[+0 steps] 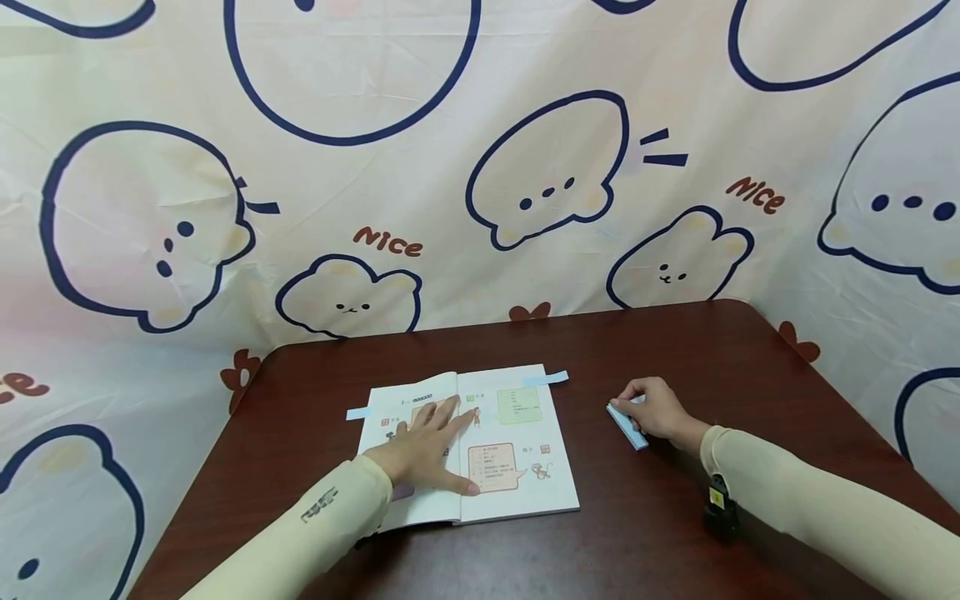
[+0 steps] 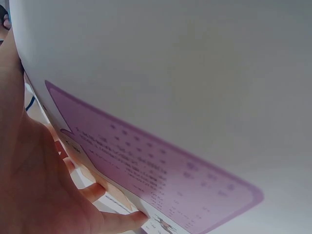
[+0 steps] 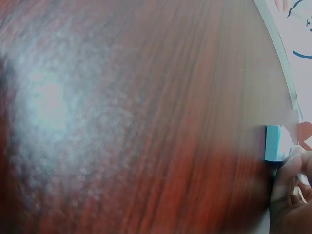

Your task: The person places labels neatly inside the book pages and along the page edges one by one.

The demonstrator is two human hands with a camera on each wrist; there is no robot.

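An open book with printed text boxes and small drawings lies on the table. My left hand rests across its left page and the fold, fingers spread. In the left wrist view, that hand is beside a page with a purple text box. Off to the right of the book, my right hand pinches a narrow light-blue pad of sticky notes at the tabletop. The right wrist view shows the pad's blue side and the thumb against it; some fingers are hidden.
Light-blue sticky strips jut out from the book's left edge and upper right edge. The dark brown wooden table has rounded far corners. A cloth printed with cartoon bears hangs behind and beside it.
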